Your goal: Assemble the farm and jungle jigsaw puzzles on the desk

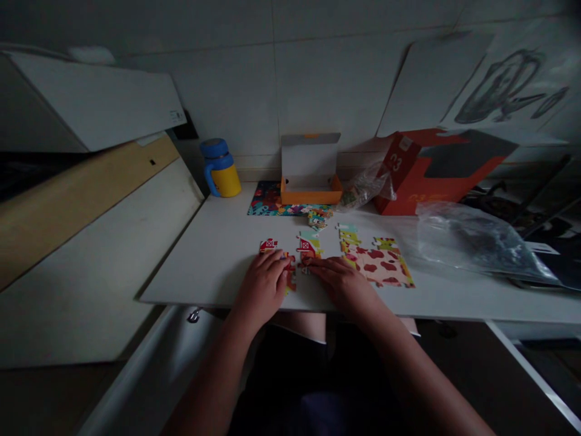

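Both my hands rest on the white table (218, 254) over loose jigsaw pieces. My left hand (263, 284) lies palm down, fingers stretched forward over a small cluster of pieces (290, 275), its fingertips next to a red barn piece (268, 245). My right hand (340, 280) lies flat too, fingertips pressing on pieces just below another red barn piece (307, 245). An assembled section with a pink, red-spotted pattern (379, 263) lies directly right of my right hand. More loose pieces (318, 218) sit further back.
An open orange-and-white box (311, 175) stands at the back on a colourful sheet (267, 203). A blue-and-yellow mug (221, 168) is back left. An orange carton (436, 169) and clear plastic bags (476, 242) fill the right. Slanted boards (91, 200) rise on the left.
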### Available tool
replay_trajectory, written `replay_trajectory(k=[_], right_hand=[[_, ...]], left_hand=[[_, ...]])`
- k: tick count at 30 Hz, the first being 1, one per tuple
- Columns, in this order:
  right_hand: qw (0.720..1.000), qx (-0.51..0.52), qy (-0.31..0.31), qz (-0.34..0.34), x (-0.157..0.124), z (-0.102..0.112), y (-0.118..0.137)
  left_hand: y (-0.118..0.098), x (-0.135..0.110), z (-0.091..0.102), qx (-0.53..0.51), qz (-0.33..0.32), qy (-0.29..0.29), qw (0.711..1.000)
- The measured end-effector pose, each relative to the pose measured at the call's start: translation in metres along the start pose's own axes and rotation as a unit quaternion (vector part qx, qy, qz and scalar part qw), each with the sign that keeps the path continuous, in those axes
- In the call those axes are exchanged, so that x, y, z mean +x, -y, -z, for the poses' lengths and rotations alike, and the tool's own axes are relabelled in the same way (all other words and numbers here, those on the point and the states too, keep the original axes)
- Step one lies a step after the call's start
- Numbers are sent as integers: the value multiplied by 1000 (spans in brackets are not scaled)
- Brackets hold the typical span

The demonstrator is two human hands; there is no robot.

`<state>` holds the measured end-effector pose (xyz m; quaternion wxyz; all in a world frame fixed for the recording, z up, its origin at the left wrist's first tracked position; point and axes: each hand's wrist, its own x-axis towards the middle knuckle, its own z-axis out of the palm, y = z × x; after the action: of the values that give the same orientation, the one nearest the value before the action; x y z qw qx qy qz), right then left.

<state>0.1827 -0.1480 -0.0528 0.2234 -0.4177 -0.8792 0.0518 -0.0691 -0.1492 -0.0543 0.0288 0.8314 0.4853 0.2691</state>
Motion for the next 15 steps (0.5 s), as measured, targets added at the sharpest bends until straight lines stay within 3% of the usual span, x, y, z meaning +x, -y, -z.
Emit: replay_trajectory(k=[15], right_hand=[[998,54,-15,-13,10,0,-4]], left_hand=[[-4,-4,3,8,6,2,1000]])
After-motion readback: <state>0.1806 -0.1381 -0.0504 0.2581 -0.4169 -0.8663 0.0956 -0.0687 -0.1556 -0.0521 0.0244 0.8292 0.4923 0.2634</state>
